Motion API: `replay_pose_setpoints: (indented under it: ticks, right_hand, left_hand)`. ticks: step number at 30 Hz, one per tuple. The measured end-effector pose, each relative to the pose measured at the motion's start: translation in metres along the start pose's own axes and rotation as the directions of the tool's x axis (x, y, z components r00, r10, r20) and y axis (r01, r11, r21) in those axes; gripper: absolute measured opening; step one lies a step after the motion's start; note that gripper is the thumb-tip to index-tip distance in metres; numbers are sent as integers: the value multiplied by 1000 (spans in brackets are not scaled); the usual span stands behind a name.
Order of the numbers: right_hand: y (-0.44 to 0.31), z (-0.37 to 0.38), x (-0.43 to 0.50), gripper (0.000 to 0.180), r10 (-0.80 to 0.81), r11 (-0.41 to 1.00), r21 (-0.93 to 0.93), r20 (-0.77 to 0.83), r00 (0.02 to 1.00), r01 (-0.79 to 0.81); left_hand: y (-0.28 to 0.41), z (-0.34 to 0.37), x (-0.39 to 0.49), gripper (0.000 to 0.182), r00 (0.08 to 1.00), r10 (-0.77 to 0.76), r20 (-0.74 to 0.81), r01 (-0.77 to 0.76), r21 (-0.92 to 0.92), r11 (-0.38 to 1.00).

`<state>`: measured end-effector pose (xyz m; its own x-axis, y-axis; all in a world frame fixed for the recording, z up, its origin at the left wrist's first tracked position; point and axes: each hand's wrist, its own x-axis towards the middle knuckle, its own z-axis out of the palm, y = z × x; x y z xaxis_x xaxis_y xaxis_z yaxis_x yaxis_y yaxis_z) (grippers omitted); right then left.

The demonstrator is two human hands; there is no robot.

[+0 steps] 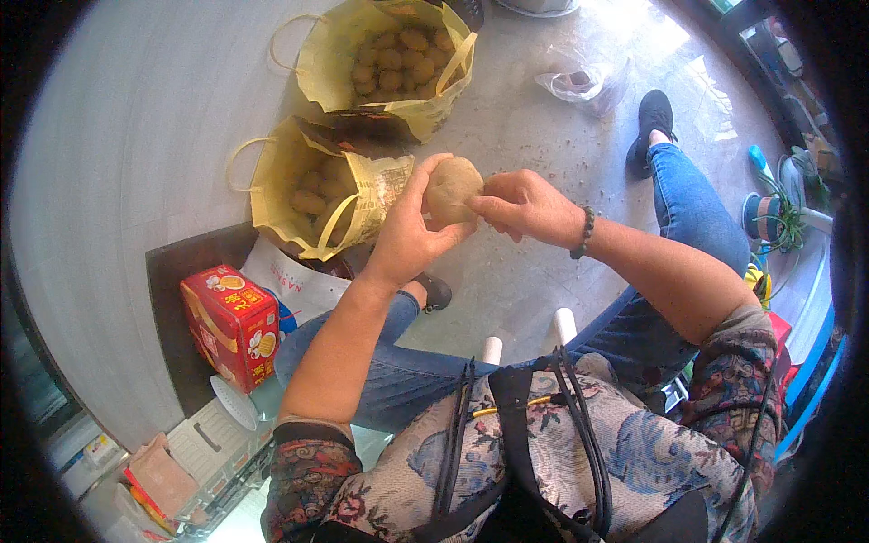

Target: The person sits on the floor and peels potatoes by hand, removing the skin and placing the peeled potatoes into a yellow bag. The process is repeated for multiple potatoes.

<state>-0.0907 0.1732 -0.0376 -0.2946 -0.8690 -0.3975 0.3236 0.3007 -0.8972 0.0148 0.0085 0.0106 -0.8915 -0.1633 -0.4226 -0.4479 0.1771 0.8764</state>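
Note:
My left hand [414,227] holds a round tan potato [453,191] above the floor, its fingers and thumb around the left and lower sides. The fingertips of my right hand [533,209] touch the potato's right side; whether they pinch something small there cannot be told. A dark beaded bracelet [584,233] is on the right wrist. Left of the hands stands a yellow bag [370,197], its top open, with brown potatoes [309,201] inside. Behind it a second yellow bag [319,75] contains many more potatoes [400,60].
Small crumbs lie on the grey floor [536,271]. A red box [234,326] stands at the left beside a white sheet. A clear plastic bag [584,81] lies at the upper right. A potted plant [764,216] stands at the right, beyond my leg in jeans.

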Motion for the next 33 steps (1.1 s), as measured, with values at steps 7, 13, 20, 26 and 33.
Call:
replay_pose_setpoints:
  ticks: [7,13,20,26,33]
  right_hand:
    - [4,6,3,35,108,971,-220,32,994,-99]
    - [26,5,3,27,-2,1000,-15,57,998,3]
    - [8,-3,-2,33,130,955,242,182,975,-172]
    - [6,-5,0,38,160,966,171,195,968,-194]
    - [11,10,-4,29,197,843,451,249,948,-294]
  left_hand:
    - [-10,0,-3,69,999,8,37,-16,235,972]
    - [-3,5,-3,70,997,-60,50,56,79,995]
    - [-6,0,0,74,998,62,22,-64,110,992]
    - [-6,-3,2,63,999,-29,23,31,-91,995]
    - [-6,7,-5,60,921,346,-176,-295,263,919]
